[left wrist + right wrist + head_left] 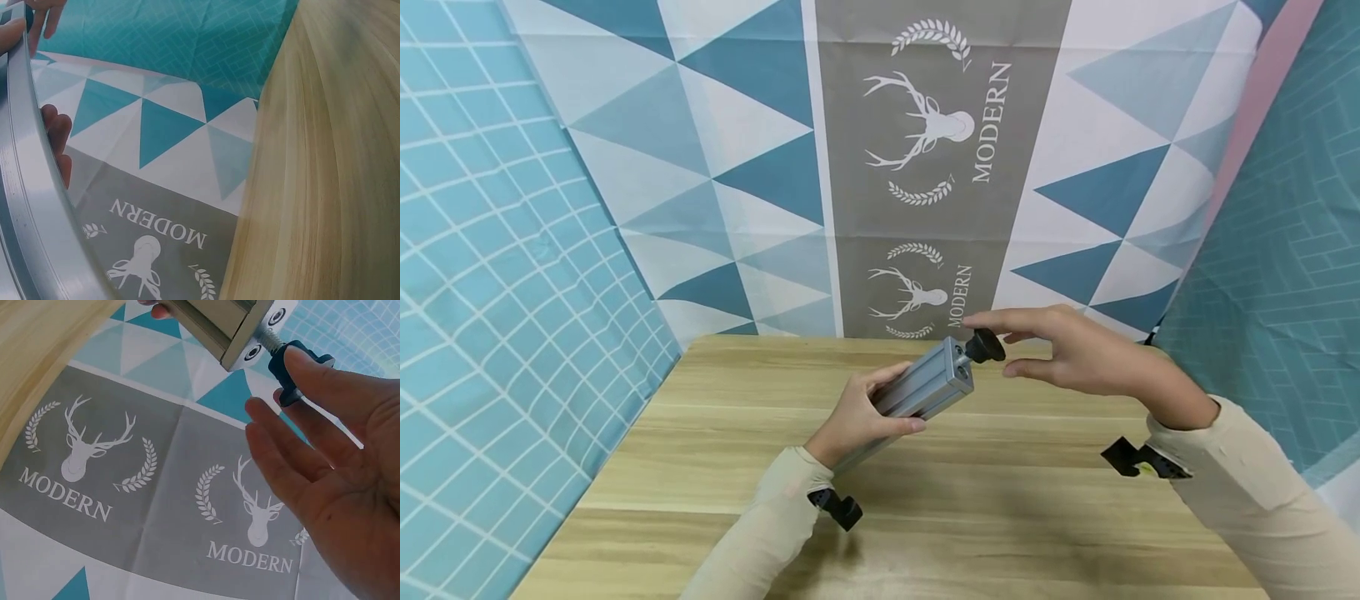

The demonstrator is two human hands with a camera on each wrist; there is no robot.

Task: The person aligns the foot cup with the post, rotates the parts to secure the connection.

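Note:
My left hand grips a long silver-grey aluminium profile, thumb on one side and fingers round the other. Held above the table, the profile slants with its end plate up and to the right. From that plate juts a threaded screw with a black star-shaped knob. Around the knob, my right hand has its fingers mostly extended and thumb apart. In the right wrist view the thumb overlaps the knob; whether it touches cannot be told. The profile's side fills the left of the left wrist view.
A wood-grain table lies below both hands. Behind it hangs a patterned cloth with triangles and deer heads. Blue tiled-look sheets stand at the left and right. Black mounts sit on both wrists.

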